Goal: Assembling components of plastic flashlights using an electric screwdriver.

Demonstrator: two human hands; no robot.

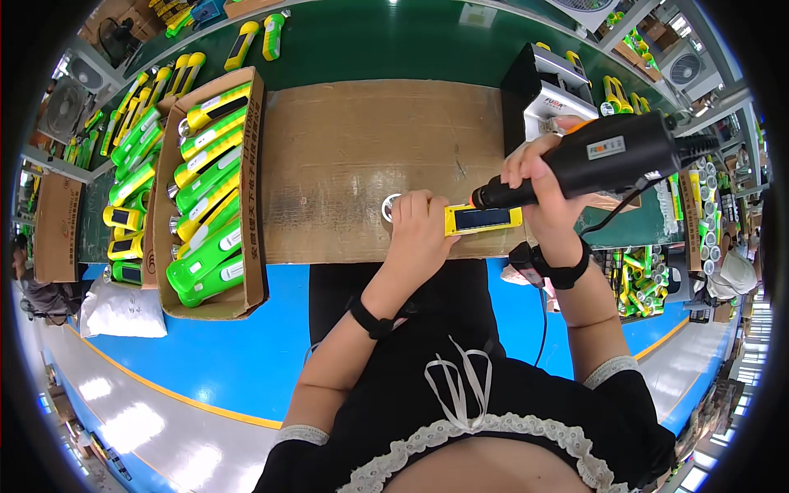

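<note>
A yellow flashlight [503, 219] with a dark panel on its side lies at the near edge of the cardboard sheet. My left hand [421, 234] is closed round its head end, and the round silvery rim shows past the fingers. In my right hand [552, 193] is a black electric screwdriver [612, 149] with an orange ring near its nose, fingers wrapped round the body. Its tip points left and down at the flashlight's upper edge, close to my left hand; whether it touches a screw cannot be made out. A black cord runs from the tool's rear.
A cardboard box [256, 193] of green and yellow flashlights stands to the left on the green table [394, 51]. The cardboard sheet [370, 140] covers the middle. A black and silver machine [546, 94] stands at the far right. A basket [643, 283] of flashlight parts is at the right.
</note>
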